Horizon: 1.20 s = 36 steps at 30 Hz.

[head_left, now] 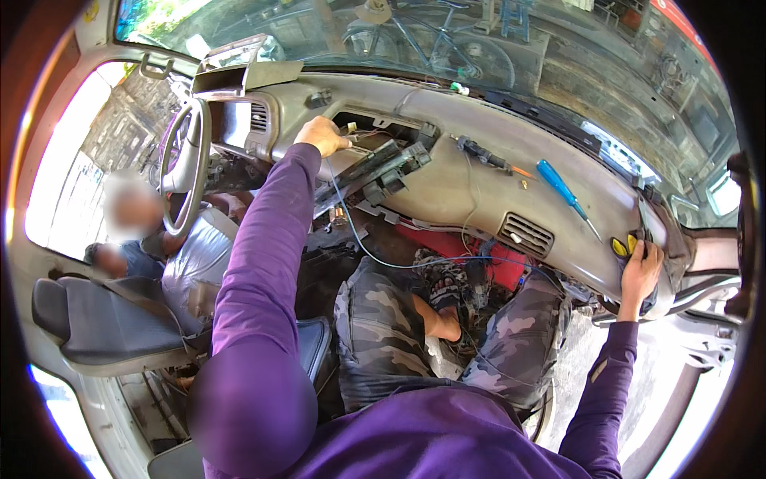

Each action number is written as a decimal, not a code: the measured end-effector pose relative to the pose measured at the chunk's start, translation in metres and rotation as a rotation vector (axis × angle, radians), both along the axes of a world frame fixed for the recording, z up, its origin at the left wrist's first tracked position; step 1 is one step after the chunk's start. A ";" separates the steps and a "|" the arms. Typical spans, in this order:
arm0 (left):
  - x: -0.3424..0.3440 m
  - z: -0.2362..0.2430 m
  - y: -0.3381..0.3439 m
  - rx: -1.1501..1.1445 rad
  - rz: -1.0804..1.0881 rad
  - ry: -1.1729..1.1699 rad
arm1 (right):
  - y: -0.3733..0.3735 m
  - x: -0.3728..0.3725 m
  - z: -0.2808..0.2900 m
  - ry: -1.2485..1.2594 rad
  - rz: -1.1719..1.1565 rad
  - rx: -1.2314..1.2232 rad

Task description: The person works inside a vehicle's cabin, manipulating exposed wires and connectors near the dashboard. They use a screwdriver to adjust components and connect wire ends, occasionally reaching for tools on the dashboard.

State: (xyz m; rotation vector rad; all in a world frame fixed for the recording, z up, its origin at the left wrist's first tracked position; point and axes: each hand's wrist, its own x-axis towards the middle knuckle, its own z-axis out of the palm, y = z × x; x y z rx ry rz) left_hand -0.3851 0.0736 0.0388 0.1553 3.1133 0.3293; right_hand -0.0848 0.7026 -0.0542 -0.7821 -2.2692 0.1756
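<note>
Far left of frame: steering wheel (185,168), off the work area. Upper centre-left: left hand (321,136) at the edge of the dashboard opening (375,120), fingers curled; whether they pinch anything cannot be told. Pale connector (349,128) sits just beside the fingertips, inside the opening.

Blue wire (341,195) drops from below this hand and bows across toward the knees. Judgement: keep slack in it; a snag would tug whatever it joins. Centre: black trim piece (371,174) lies tilted below the opening. Ease around it — its edge could chafe the wiring. Best to grip connectors by the body, not by their leads.

Right of centre, on the dashboard (447,191): corded tool (483,154), then blue screwdriver (561,188); both could slide on the slope. Right edge: right hand (641,271) over a yellow-handled tool (619,247), fingers bent; firm grip or mere rest, cannot tell.
</note>
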 end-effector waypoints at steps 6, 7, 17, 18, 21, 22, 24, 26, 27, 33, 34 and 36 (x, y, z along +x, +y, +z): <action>0.003 -0.002 -0.034 0.139 -0.056 -0.042 | 0.009 -0.016 -0.010 -0.039 0.028 -0.018; 0.010 -0.010 -0.033 0.197 -0.096 0.027 | 0.017 -0.013 -0.013 -0.053 0.046 -0.029; 0.295 -0.013 -0.002 0.733 -0.029 0.657 | 0.044 -0.018 0.002 -0.134 0.106 -0.049; 0.325 -0.018 -0.015 0.683 -0.067 0.611 | 0.054 -0.017 0.001 -0.132 0.131 -0.040; 0.404 -0.035 -0.081 0.312 0.201 0.413 | 0.066 -0.020 0.002 -0.118 0.128 -0.032; 0.433 -0.047 -0.110 0.210 0.320 0.334 | 0.069 -0.022 0.001 -0.121 0.122 -0.015; 0.494 -0.083 -0.166 -0.053 0.551 0.208 | 0.084 -0.026 -0.005 -0.134 0.114 0.023; 0.540 -0.110 -0.202 -0.162 0.781 -0.106 | 0.091 -0.036 -0.003 -0.165 0.117 0.050; 0.559 -0.124 -0.214 -0.098 0.865 -0.275 | 0.093 -0.039 -0.001 -0.181 0.118 0.067; 0.605 -0.205 -0.224 0.126 0.968 -0.408 | 0.092 -0.042 0.009 -0.207 0.109 -0.006; 0.605 -0.207 -0.227 0.128 0.972 -0.398 | 0.084 -0.041 0.009 -0.199 0.107 -0.022; 0.610 -0.214 -0.230 0.143 0.965 -0.411 | 0.096 -0.044 0.007 -0.217 0.096 0.021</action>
